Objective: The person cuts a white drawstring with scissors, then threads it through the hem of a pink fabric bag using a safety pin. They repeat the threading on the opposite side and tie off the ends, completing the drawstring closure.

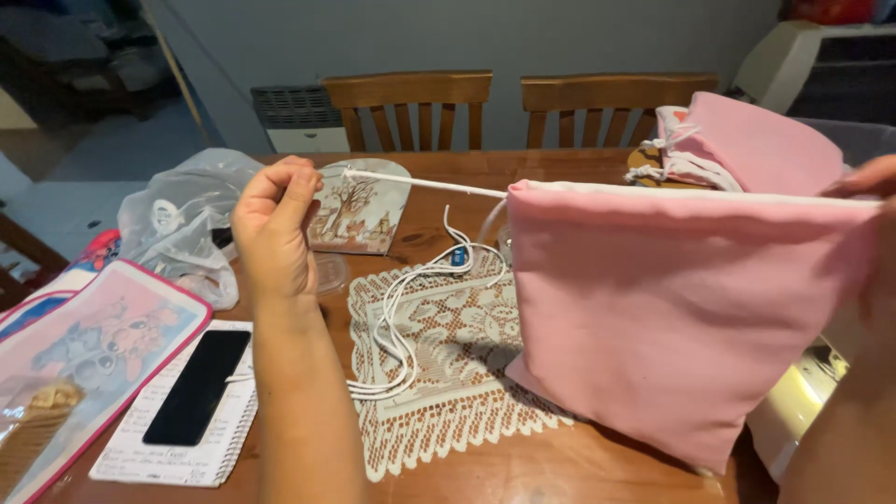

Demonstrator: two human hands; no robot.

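Pink fabric drawstring bag point(672, 317) upright above the table, white cord point(425, 184) taut from its top hem.

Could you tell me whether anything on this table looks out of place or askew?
Little stands out. The lace doily lies crooked, one corner over the table edge, with loose white cord tangled across it. The phone rests safely on a notebook.

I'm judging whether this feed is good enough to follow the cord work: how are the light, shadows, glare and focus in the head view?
Head view: soft, even light; the pink bag casts a dim shadow on the lace mat. Slight sheen on the wooden table. The left hand and white cord are sharp; the right hand, at the frame edge, is blurred and cropped.
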